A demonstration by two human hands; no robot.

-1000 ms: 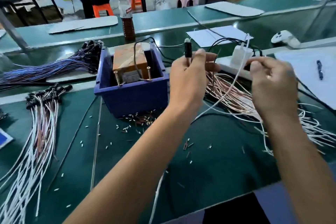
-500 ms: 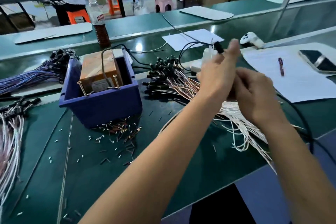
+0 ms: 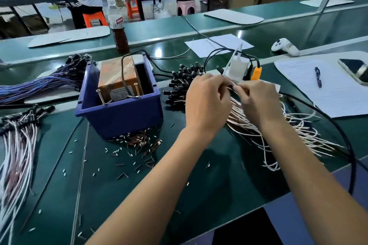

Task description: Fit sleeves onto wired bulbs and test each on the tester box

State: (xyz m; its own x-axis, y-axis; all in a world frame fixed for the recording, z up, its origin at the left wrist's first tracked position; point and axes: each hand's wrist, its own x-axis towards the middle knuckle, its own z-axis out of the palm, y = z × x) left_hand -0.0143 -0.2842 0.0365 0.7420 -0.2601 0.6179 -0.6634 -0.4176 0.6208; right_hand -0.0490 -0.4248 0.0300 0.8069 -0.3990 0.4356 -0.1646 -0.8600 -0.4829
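Note:
My left hand and my right hand meet fingertip to fingertip above the pile of wired bulbs with black heads and pink-white leads. Both pinch one small wired bulb between them; most of it is hidden by my fingers. The tester box, an orange-brown block with two upright screws, sits inside a blue bin to the left of my hands. Small loose sleeves lie scattered on the green mat in front of the bin.
Bundles of wired bulbs lie at far left and back left. A white adapter with an orange plug stands behind my hands. Lined paper with a pen and a phone lies right; a bottle stands behind.
My hands came down and together from a raised position over the bulb pile. The view turned right, so the blue bin now sits further left of my hands.

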